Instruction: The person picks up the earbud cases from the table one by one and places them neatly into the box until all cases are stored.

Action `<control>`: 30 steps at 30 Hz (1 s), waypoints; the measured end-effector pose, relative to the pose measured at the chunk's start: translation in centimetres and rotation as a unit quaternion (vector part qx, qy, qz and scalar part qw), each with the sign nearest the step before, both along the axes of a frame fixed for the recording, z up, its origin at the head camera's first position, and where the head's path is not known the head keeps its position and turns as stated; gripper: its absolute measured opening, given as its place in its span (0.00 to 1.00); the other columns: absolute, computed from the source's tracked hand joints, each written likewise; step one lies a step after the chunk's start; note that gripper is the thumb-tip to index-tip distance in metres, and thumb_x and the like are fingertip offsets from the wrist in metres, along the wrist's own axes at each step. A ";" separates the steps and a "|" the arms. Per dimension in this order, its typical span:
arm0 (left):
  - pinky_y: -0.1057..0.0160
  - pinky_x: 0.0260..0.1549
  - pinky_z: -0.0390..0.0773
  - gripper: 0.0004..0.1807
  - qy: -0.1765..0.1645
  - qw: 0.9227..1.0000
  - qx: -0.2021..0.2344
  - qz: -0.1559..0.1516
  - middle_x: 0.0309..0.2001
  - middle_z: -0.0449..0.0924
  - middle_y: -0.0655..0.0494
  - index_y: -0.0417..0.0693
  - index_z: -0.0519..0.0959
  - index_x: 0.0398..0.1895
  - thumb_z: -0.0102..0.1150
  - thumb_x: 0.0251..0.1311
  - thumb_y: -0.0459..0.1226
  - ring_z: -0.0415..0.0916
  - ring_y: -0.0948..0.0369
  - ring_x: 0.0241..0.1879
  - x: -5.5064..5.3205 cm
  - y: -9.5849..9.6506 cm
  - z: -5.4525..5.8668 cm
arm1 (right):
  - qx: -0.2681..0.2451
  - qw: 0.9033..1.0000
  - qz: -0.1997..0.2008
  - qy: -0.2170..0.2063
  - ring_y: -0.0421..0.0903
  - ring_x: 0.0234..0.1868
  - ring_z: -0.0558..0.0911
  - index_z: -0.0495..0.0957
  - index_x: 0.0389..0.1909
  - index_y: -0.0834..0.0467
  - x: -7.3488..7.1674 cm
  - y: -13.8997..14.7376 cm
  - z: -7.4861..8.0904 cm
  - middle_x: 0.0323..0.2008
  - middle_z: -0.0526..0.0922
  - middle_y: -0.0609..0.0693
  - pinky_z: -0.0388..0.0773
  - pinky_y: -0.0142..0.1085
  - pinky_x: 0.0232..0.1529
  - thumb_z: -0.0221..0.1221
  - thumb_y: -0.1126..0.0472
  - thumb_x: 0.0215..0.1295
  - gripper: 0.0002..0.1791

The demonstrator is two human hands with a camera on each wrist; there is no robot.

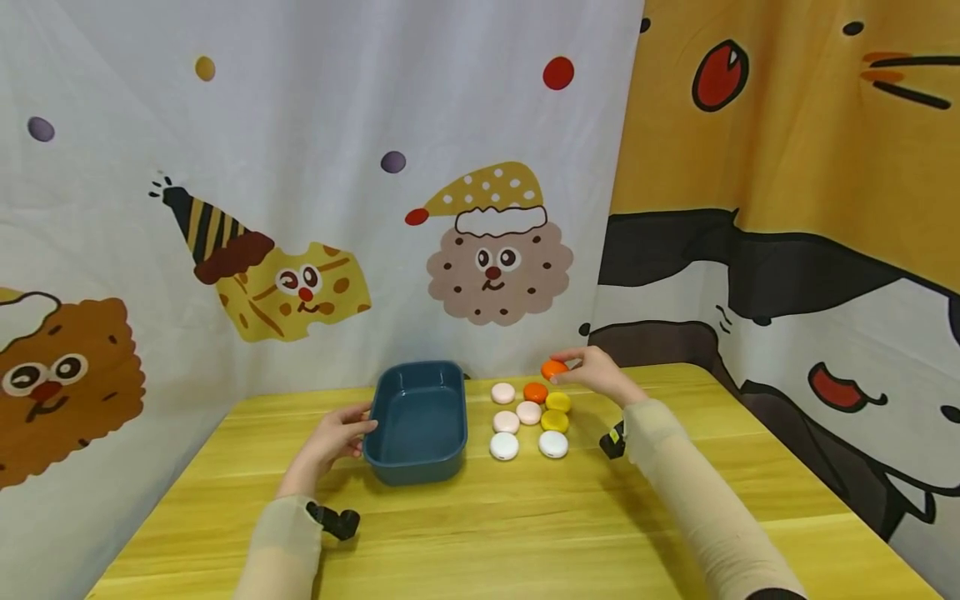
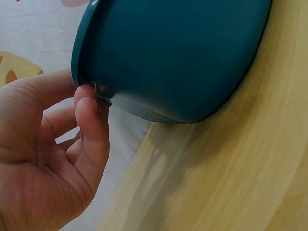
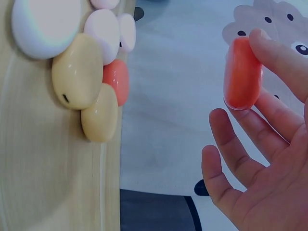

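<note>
Hands (image 1: 596,372) — orange piece (image 1: 554,368), blue tray (image 1: 420,417)

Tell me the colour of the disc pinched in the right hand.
Orange; the disc in the right hand shows best in the right wrist view.

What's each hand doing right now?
Left hand: pinches the blue dish rim.
Right hand: pinches an orange disc, lifted.
</note>
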State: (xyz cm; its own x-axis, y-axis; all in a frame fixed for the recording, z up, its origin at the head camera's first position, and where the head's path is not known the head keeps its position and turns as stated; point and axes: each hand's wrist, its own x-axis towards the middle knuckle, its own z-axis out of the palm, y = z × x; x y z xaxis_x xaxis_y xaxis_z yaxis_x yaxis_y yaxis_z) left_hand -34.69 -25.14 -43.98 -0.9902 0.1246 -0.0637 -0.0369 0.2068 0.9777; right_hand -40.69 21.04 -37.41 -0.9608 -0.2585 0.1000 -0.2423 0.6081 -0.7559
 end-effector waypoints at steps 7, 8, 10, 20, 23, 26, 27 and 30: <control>0.65 0.20 0.76 0.31 0.001 1.000 -0.005 -0.003 0.50 0.69 0.44 0.36 0.60 0.72 0.56 0.67 0.33 0.68 0.62 0.19 -0.1 -0.1 0.2 | -0.002 1.000 0.006 0.005 0.49 0.43 0.81 0.78 0.60 0.58 -0.4 -1.0 0.6 0.57 0.78 0.56 0.77 0.49 0.49 0.71 0.52 0.54 0.31; 0.65 0.20 0.76 0.31 0.001 1.000 -0.006 -0.003 0.50 0.69 0.43 0.36 0.60 0.72 0.56 0.67 0.33 0.69 0.62 0.19 -0.1 0.0 0.2 | 0.000 1.000 0.006 0.007 0.48 0.43 0.81 0.78 0.60 0.58 -0.4 -1.0 0.7 0.57 0.78 0.55 0.77 0.48 0.49 0.71 0.52 0.54 0.32; 0.65 0.21 0.76 0.31 0.000 1.000 -0.009 -0.003 0.51 0.70 0.43 0.35 0.61 0.72 0.56 0.67 0.33 0.69 0.62 0.19 -0.1 0.0 0.2 | 0.007 1.000 0.004 0.011 0.48 0.43 0.80 0.78 0.59 0.57 -0.4 -1.2 1.0 0.57 0.78 0.55 0.77 0.45 0.47 0.71 0.52 0.54 0.31; 0.66 0.21 0.76 0.30 0.000 1.000 -0.015 0.006 0.50 0.72 0.43 0.34 0.62 0.70 0.56 0.67 0.33 0.69 0.62 0.19 0.1 0.4 0.2 | 0.015 0.999 0.023 0.021 0.49 0.43 0.80 0.79 0.59 0.56 -0.4 -2.0 2.2 0.57 0.78 0.53 0.77 0.44 0.47 0.71 0.52 0.54 0.30; 0.66 0.21 0.76 0.30 0.001 1.000 -0.011 0.006 0.49 0.72 0.43 0.34 0.63 0.70 0.56 0.67 0.33 0.69 0.62 0.19 0.1 0.5 0.3 | 0.015 0.999 0.030 0.025 0.49 0.44 0.81 0.78 0.59 0.57 -0.6 -2.5 2.3 0.57 0.78 0.54 0.77 0.44 0.48 0.71 0.53 0.54 0.31; 0.66 0.20 0.76 0.30 0.003 1.000 -0.009 0.003 0.50 0.71 0.42 0.34 0.62 0.70 0.56 0.67 0.33 0.69 0.62 0.19 0.0 0.4 0.3 | 0.011 0.999 0.039 0.027 0.50 0.46 0.81 0.78 0.59 0.58 -0.8 -3.1 2.5 0.57 0.78 0.56 0.77 0.44 0.49 0.70 0.52 0.55 0.30; 0.65 0.20 0.76 0.30 0.002 1.000 -0.007 0.002 0.51 0.71 0.42 0.35 0.62 0.70 0.56 0.67 0.33 0.69 0.62 0.19 0.0 0.4 0.3 | 0.010 0.999 0.040 0.027 0.50 0.47 0.81 0.78 0.59 0.58 -0.9 -3.2 2.6 0.57 0.78 0.56 0.77 0.45 0.49 0.70 0.53 0.55 0.30; 0.65 0.20 0.76 0.31 0.000 1.000 -0.005 -0.004 0.55 0.70 0.38 0.35 0.62 0.71 0.57 0.67 0.35 0.70 0.62 0.18 0.1 0.3 0.2 | 0.006 0.999 0.043 0.027 0.50 0.47 0.80 0.79 0.58 0.58 -1.0 -3.8 2.9 0.56 0.78 0.55 0.77 0.45 0.50 0.70 0.53 0.55 0.29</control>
State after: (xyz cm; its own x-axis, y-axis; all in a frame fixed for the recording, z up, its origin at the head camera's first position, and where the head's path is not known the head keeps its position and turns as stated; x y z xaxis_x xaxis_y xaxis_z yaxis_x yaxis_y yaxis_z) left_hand -34.61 -24.82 -43.82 -0.9892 0.1311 -0.0650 -0.0353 0.2169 0.9756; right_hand -41.65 17.26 -34.50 -0.9280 -0.3422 0.1473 -0.3346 0.5918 -0.7334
